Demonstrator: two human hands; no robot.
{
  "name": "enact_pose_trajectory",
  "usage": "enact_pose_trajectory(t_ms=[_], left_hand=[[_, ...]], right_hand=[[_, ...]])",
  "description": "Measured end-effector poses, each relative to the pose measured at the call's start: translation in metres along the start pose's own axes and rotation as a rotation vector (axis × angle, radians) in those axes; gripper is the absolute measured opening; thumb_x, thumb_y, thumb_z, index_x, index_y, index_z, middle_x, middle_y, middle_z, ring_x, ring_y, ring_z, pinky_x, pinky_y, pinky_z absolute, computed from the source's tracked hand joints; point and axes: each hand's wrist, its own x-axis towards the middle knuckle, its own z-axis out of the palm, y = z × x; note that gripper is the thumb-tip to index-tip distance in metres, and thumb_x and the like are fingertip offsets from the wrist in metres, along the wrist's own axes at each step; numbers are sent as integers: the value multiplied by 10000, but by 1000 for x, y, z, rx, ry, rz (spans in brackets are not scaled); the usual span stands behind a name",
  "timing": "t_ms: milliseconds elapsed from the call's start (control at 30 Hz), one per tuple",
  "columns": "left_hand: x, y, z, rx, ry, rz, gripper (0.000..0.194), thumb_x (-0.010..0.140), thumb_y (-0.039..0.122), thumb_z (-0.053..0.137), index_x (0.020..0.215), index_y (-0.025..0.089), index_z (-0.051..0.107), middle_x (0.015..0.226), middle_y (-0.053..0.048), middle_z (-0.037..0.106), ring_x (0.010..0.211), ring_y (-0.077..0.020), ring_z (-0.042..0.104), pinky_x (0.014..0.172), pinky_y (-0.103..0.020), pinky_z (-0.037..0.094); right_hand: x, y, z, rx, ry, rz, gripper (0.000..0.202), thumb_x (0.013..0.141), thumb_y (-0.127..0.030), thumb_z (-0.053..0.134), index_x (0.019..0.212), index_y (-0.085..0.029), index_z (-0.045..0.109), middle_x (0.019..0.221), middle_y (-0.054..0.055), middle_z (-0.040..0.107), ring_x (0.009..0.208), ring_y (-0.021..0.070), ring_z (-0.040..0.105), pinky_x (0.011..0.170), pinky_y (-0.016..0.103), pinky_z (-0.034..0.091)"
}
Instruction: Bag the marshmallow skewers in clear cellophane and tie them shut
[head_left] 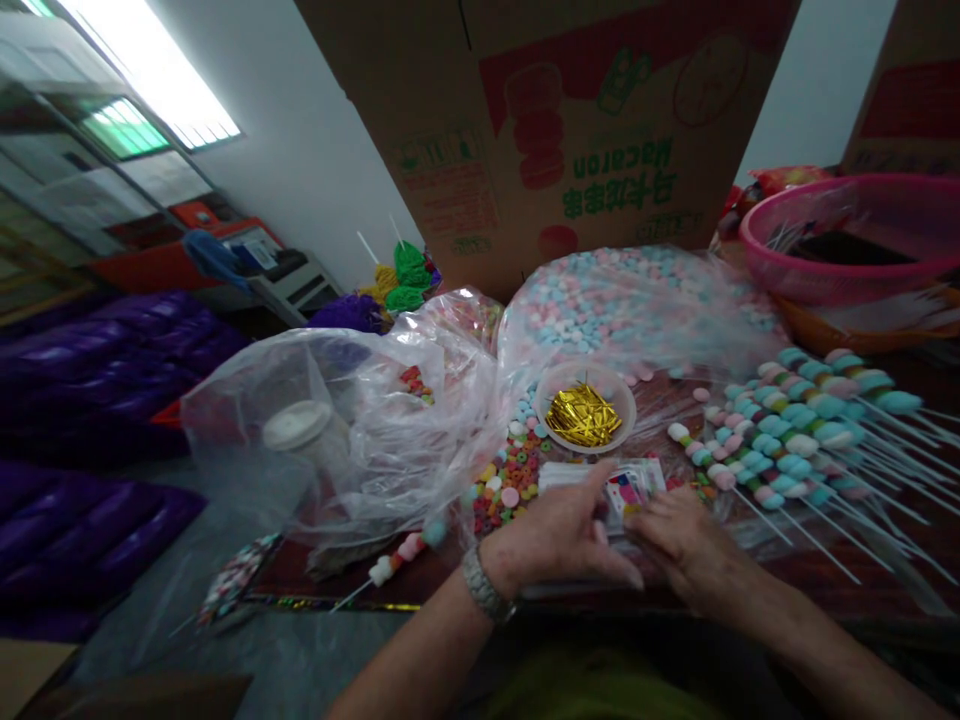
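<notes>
In front of me my left hand [551, 535], with a watch on its wrist, lies over a stack of small clear plastic bags. Its thumb and index finger are apart, and the bags' edges show beside them. My right hand [686, 545] has its fingers bent down and pressed together at the edge of a printed plastic bag [637, 482]; the fingertips are partly hidden. Just behind the hands stands a white bowl [550, 432] of gold twist ties [585, 415]. Loose ring-shaped candies [517, 470] lie left of the bags. Finished-looking marshmallow skewers [802, 430] are piled to the right.
A single marshmallow skewer [409, 548] lies near the table's front edge. A large bag of marshmallows [630, 300] rests against a cardboard box [525, 130]. Crumpled clear plastic [405, 450] covers a white-lidded jar [296, 425]. A pink basket [832, 285] stands at the back right.
</notes>
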Motion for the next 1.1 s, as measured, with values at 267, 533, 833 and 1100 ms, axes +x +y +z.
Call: enact_pose_trajectory(t_ms=[267, 533, 833, 1100], left_hand=[[-36, -19, -27, 288, -159, -160, 242, 728, 391, 646, 865, 195, 608, 755, -26, 626, 711, -210, 596, 588, -241, 401], [-23, -15, -34, -113, -343, -47, 381, 591, 496, 743, 810, 202, 640, 714, 31, 633, 630, -149, 567, 529, -195, 387], [-13, -10, -24, -142, -409, -61, 411, 582, 523, 737, 844, 217, 658, 746, 22, 650, 651, -162, 582, 584, -213, 425], [0, 2, -20, 129, -350, -132, 372, 614, 508, 712, 798, 196, 625, 718, -4, 632, 660, -194, 587, 564, -240, 425]], right_hand=[[-7, 11, -39, 149, 0, -16, 225, 931, -188, 385, 825, -174, 583, 716, 25, 593, 686, 167, 529, 642, 296, 344], [-7, 0, -49, -246, 150, -273, 149, 856, -127, 527, 975, -191, 589, 796, 34, 645, 813, 219, 515, 791, 402, 305], [2, -5, -47, 21, -58, -114, 177, 865, -126, 412, 713, -172, 490, 677, 20, 536, 676, 178, 427, 650, 339, 258], [9, -18, -24, 106, -158, 33, 234, 891, -143, 349, 708, -176, 490, 713, 40, 561, 693, 183, 482, 665, 317, 320]])
